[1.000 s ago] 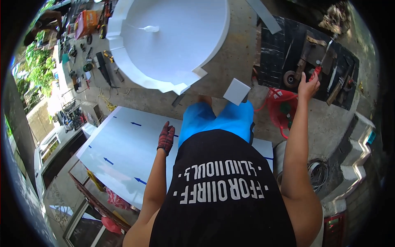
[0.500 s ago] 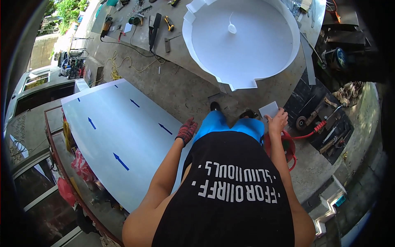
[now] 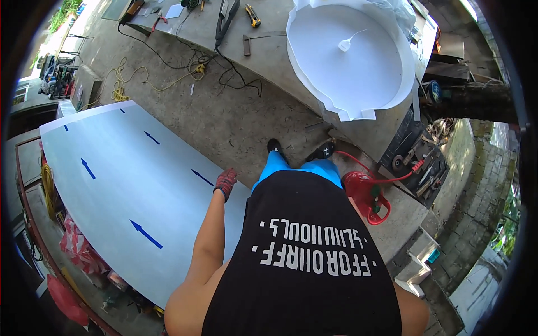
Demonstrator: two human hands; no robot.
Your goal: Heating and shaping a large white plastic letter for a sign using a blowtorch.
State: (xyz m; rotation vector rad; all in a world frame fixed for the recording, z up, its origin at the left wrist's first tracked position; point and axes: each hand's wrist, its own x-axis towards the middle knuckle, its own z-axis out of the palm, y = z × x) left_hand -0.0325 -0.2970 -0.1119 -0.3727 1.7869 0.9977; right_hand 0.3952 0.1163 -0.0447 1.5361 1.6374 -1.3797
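Note:
My left hand, in a red and dark knit glove, hangs over the right edge of a large pale-blue sheet marked with blue arrows. Its fingers are loosely bent and apart from each other, with nothing visible in them. Whether it touches the sheet I cannot tell. My right hand is out of sight, its forearm hidden by my torso. On the table ahead stands a round white shallow pan-like form with a raised, notched rim and a small white piece inside.
A red bucket with a red hose stands by my right side. The concrete table carries a flat iron-like black tool, a yellow cutter knife and a square. Cords lie on the floor. Metal tools lie right.
My right hand, which held a small white square piece, has gone out of sight behind my torso. The view has shifted, and my left hand now lies farther over the sheet.

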